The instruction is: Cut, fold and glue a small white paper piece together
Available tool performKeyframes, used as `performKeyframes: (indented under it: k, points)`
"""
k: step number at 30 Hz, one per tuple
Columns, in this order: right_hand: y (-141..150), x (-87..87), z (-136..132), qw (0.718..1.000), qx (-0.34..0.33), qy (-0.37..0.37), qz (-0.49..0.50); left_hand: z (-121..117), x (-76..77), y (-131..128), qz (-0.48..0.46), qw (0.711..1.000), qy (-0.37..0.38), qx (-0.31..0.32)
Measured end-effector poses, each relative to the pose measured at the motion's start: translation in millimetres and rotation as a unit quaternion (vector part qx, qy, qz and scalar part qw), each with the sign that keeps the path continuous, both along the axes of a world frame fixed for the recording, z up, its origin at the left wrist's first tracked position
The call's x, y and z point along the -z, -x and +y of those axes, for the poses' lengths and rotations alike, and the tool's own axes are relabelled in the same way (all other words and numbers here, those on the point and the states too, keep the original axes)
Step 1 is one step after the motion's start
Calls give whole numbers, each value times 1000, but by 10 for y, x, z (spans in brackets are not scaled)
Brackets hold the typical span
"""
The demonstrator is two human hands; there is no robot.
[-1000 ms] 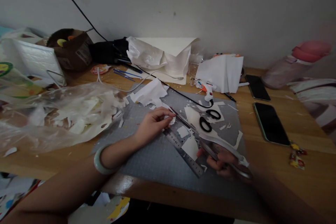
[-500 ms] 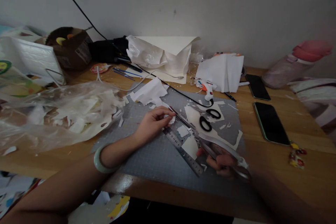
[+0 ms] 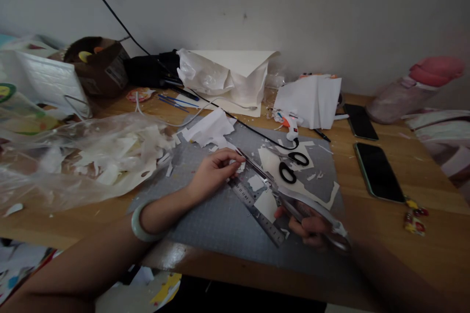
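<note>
A large pair of metal scissors (image 3: pixel 273 187) is gripped by its handles in my right hand (image 3: pixel 312 229), with the blades pointing up and left over the mat. Close to the blade tips is my left hand (image 3: pixel 215 173), a pale bangle on its wrist. Its thumb and forefinger are pinched together; whatever lies between them is too small to make out. A steel ruler (image 3: pixel 270 227) lies slantwise beneath the scissors. Beyond the blades, black-handled scissors (image 3: pixel 287 173) rest among white paper scraps (image 3: pixel 265 201) on the grey cutting mat (image 3: pixel 220 227).
Left of the mat spreads a clear plastic bag (image 3: pixel 84 156) of paper scraps. A white glue gun (image 3: pixel 293 127) trails a black cable at the back. Two phones (image 3: pixel 378 171) and a pink-lidded bottle (image 3: pixel 392 98) are on the right. Folded white paper (image 3: pixel 310 102) stands behind.
</note>
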State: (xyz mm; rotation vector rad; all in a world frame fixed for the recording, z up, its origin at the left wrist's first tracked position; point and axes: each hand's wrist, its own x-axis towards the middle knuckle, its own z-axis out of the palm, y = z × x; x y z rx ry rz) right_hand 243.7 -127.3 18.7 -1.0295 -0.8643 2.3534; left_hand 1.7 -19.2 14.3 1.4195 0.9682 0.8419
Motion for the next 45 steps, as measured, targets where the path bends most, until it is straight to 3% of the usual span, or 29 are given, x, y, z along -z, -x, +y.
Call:
performKeyframes:
  k: [12,21,30,45]
  points:
    - [-16,29,5,1000,-5,28,-6,2,-25,2,-11,1000,7,-5]
    - [43,16,-26,997,-4,-78,-21,-2,17,1,-16,1000,6,-1]
    - [27,-95,-21,998,8,-63,-16,-6,-7,-1,-31,999,19,-16]
    - [24,-88,-15,999,-10,-40,-15,-9,-19,3,-18,1000,3,-10]
